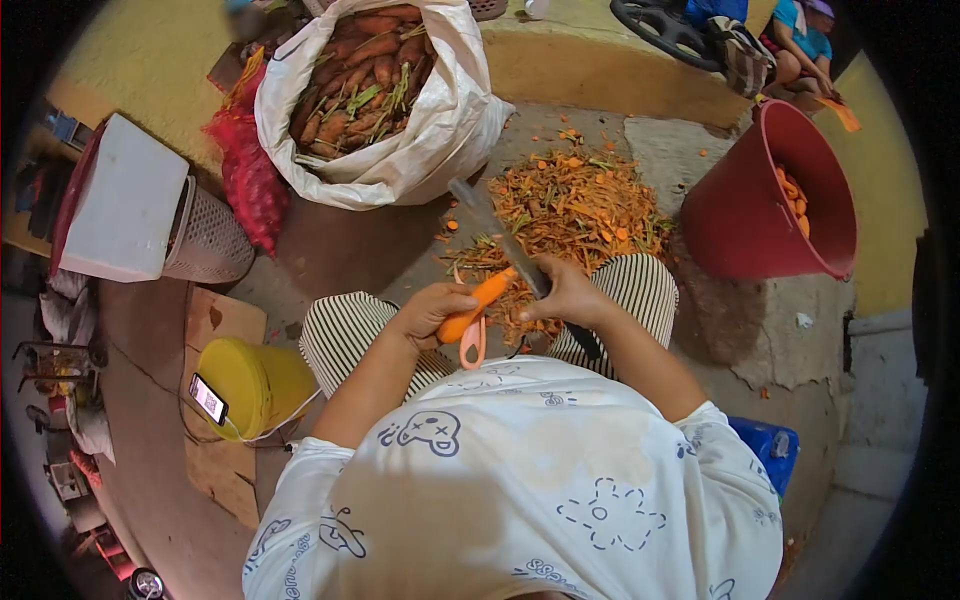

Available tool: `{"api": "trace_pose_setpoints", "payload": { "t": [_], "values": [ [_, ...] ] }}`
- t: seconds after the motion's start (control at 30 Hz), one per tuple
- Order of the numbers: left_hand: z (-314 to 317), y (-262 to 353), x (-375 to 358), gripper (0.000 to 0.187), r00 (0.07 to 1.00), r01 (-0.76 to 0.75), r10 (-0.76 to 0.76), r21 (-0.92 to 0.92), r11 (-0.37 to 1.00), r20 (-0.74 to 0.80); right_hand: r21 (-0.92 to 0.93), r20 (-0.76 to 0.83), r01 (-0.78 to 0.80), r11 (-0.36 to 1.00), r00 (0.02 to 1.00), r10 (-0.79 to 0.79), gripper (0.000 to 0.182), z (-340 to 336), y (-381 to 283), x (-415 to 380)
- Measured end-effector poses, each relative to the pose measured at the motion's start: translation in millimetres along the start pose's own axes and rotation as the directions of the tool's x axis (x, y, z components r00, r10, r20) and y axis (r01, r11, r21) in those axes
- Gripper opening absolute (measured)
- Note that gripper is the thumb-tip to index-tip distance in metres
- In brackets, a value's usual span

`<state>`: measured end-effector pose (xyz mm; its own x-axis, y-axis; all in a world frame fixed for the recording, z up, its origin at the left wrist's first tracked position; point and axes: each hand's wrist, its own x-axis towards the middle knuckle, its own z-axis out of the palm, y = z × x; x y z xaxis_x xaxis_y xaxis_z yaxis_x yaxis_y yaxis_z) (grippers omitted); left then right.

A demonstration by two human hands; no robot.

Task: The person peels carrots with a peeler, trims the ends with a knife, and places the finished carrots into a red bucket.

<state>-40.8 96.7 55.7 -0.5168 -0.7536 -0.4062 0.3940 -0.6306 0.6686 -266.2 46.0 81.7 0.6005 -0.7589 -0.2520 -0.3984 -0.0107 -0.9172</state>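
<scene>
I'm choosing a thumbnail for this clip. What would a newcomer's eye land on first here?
First, at the centre, the left hand holds a bright peeled carrot while the right hand draws a long knife across it. Just beyond lies a heap of orange peelings on the ground. A white sack full of unpeeled carrots stands at the top, and a red bucket at the right.

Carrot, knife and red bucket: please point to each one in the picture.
carrot (pixel 478 303), head view, on the peeled orange middle, in the left hand.
knife (pixel 497 232), head view, on the flat of the blade.
red bucket (pixel 742 215), head view, on its outer wall.
</scene>
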Motion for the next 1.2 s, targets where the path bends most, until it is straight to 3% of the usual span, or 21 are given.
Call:
{"api": "trace_pose_setpoints", "payload": {
  "t": [0.1,0.13,0.23,0.43,0.53,0.6,0.63,0.7,0.73,0.83,0.9,1.0,1.2],
  "values": [
    [-5.7,0.4,-0.4,0.040,0.999,0.026,-0.027,0.043,0.999,0.021,0.242,0.095,-0.017,0.970,0.995,-0.006,0.057,18.8,18.0,24.2],
    [-5.8,1.5,-0.9,0.039,0.999,0.042,-0.043,0.055,0.998,0.017,0.181,0.064,0.058,0.982,0.995,-0.071,0.044,23.0,17.6,24.6],
    [-3.0,4.2,-1.9,0.037,0.998,0.065,-0.065,0.060,0.996,-0.006,0.335,0.043,-0.037,0.941,0.999,0.024,0.044,29.8,0.8,20.9],
    [-11.0,0.7,4.2,0.029,0.994,0.049,-0.039,0.093,0.994,-0.104,0.393,0.049,-0.125,0.911,0.992,0.115,0.038,38.9,2.7,26.4],
    [-9.3,-0.1,7.8,0.024,0.979,0.043,-0.013,0.144,0.989,-0.203,0.350,0.066,-0.253,0.902,0.967,0.246,0.038,38.0,11.6,32.8],
    [-13.2,-1.0,11.8,0.031,0.972,0.072,-0.027,0.184,0.980,-0.235,0.295,-0.050,-0.185,0.937,0.977,0.208,0.046,35.7,15.8,38.0],
    [-8.4,1.9,12.8,0.029,0.936,0.065,-0.031,0.084,0.994,-0.351,0.264,-0.106,-0.153,0.952,0.977,0.186,0.051,34.8,16.0,38.9],
    [5.5,7.8,14.9,0.028,0.823,0.013,-0.075,-0.113,0.994,-0.564,-0.156,-0.230,-0.101,0.983,0.971,0.063,0.055,30.5,6.5,33.2],
    [4.7,7.3,16.9,0.027,0.815,-0.010,-0.089,-0.168,0.986,-0.572,-0.362,-0.268,-0.085,0.928,0.963,-0.016,0.058,27.3,-2.9,29.2],
    [-5.4,1.8,25.4,0.029,0.822,-0.031,-0.160,-0.324,0.946,-0.546,-0.483,-0.181,0.000,0.876,0.978,-0.099,0.074,28.2,-35.9,16.8],
    [-6.6,1.1,27.8,0.031,0.855,0.029,-0.241,-0.422,0.906,-0.459,-0.570,-0.174,-0.039,0.821,0.982,-0.074,0.070,34.1,-46.2,17.5],
    [12.3,9.6,23.3,0.034,0.888,0.098,-0.254,-0.382,0.919,-0.383,-0.633,-0.196,-0.006,0.774,0.969,-0.153,0.072,40.9,-48.6,21.0],
    [14.1,5.9,30.6,0.036,0.851,0.078,-0.255,-0.369,0.926,-0.460,-0.667,-0.190,-0.003,0.745,0.967,-0.167,0.072,48.4,-42.4,29.4]
  ]
}}
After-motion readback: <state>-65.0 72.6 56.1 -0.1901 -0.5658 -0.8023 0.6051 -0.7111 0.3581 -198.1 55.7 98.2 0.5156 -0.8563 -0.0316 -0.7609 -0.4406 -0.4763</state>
